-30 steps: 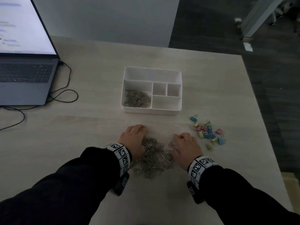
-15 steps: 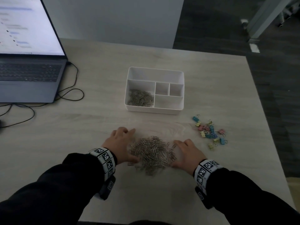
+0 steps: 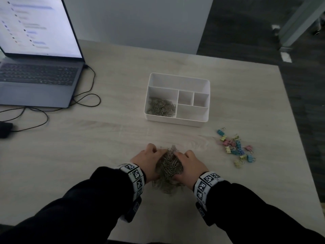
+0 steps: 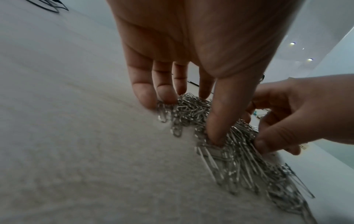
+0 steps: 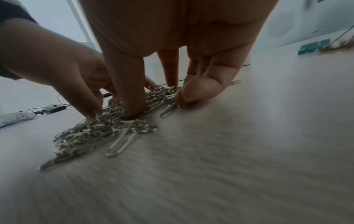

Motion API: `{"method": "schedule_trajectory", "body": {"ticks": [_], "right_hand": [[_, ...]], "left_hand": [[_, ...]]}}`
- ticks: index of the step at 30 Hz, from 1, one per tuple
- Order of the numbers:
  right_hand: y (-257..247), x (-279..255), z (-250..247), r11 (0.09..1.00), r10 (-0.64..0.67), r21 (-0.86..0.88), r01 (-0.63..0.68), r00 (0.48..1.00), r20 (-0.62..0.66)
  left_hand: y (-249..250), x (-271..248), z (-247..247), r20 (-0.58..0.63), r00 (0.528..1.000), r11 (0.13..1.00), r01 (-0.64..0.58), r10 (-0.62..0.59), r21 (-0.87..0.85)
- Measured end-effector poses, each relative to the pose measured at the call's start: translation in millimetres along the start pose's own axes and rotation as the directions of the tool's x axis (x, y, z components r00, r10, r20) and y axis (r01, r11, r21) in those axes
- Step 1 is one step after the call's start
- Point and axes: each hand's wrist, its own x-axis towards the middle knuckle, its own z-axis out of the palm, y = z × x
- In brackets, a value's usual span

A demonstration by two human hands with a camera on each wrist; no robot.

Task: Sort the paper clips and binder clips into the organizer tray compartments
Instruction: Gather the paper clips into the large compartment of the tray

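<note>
A heap of silver paper clips (image 3: 169,167) lies on the table near me. My left hand (image 3: 151,156) and right hand (image 3: 186,158) cup it from either side, fingers curled over its far edge. In the left wrist view the left hand (image 4: 189,121) has its fingertips behind the clips (image 4: 239,159) and its thumb dug into them. The right hand (image 5: 157,106) grips the clips (image 5: 91,133) the same way. The white organizer tray (image 3: 177,123) stands beyond, with paper clips (image 3: 161,107) in its front left compartment. Coloured binder clips (image 3: 235,147) lie loose to the right.
An open laptop (image 3: 38,81) sits at the back left, its black cable (image 3: 84,101) looping over the table to an adapter (image 3: 5,129). The table's right edge runs just past the binder clips. A teal binder clip (image 5: 314,46) shows in the right wrist view.
Both hands have closed in from the sides, and the flat spread of paper clips is now squeezed into a narrow, taller heap between them.
</note>
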Motion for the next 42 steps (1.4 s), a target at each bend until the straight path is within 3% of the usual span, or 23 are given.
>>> {"method": "schedule_trajectory", "body": {"ticks": [12,22,28,32,38,42], "right_hand": [[-10,8,-4,0.992,-0.105,0.064,0.105,0.994,-0.008],[-8,13,-30,0.983,-0.079,0.161,0.085,0.996,-0.042],[-10,26,-43,0.960,-0.029,0.275,0.046,0.997,-0.068],[-17,42,-58,0.908,0.007,0.418,0.039,0.994,-0.106],[-36,72,-95,0.753,0.103,0.657,0.028,0.982,-0.161],[-47,92,-119,0.694,0.137,0.718,0.049,0.970,-0.199]], "left_hand": [[0,8,-2,-0.008,0.999,0.990,-0.032,0.032,-0.134],[-22,19,-22,-0.049,0.997,0.929,0.041,-0.063,-0.368],[-35,27,-43,-0.016,0.998,0.905,0.043,-0.055,-0.423],[-37,37,-67,-0.038,0.996,0.853,0.053,-0.085,-0.520],[-39,61,-108,-0.136,0.972,0.734,0.052,-0.193,-0.677],[-42,83,-128,-0.209,0.943,0.730,0.049,-0.258,-0.682]]}}
